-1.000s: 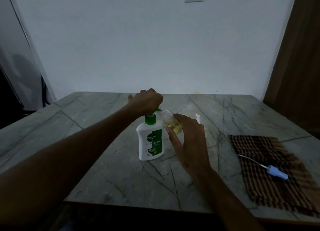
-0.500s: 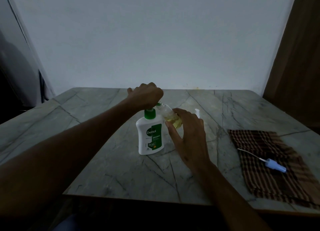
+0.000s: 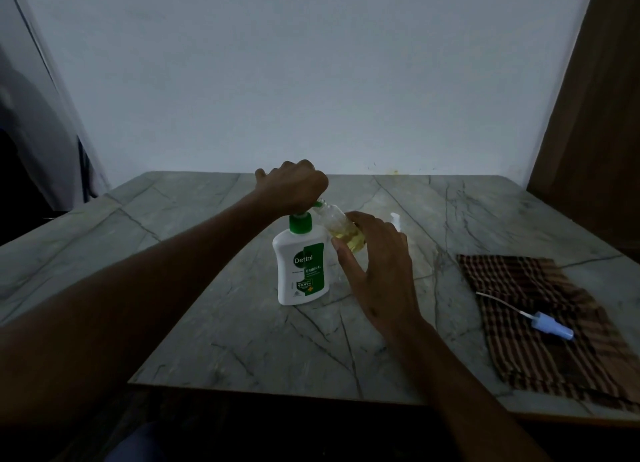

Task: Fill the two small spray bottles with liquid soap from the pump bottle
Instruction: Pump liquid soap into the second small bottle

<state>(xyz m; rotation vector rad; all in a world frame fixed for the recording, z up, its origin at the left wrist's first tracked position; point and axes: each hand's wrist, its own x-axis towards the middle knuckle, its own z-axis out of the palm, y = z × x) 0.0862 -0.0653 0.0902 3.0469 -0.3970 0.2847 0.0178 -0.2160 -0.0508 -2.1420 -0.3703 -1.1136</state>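
The left hand is closed into a fist over the pump head of the white pump bottle, which stands upright on the marble table near its middle; the fingers curl down around the pump head and hide it, with only the green collar showing beneath the fist. Just right of that, the green nozzle tip meets the open mouth of 1 small spray bottle, a clear one tilted with its neck toward the pump and yellow liquid pooled in its lower part. The right hand grips this bottle around its lower body, thumb on the near side and the fingers wrapped behind, so the base sits inside the curl of the hand. A small white object shows just past the right hand's knuckles; what it is cannot be told. Far to the right lies a checked cloth, with a blue spray head and its thin white tube resting on it, well apart from both hands.
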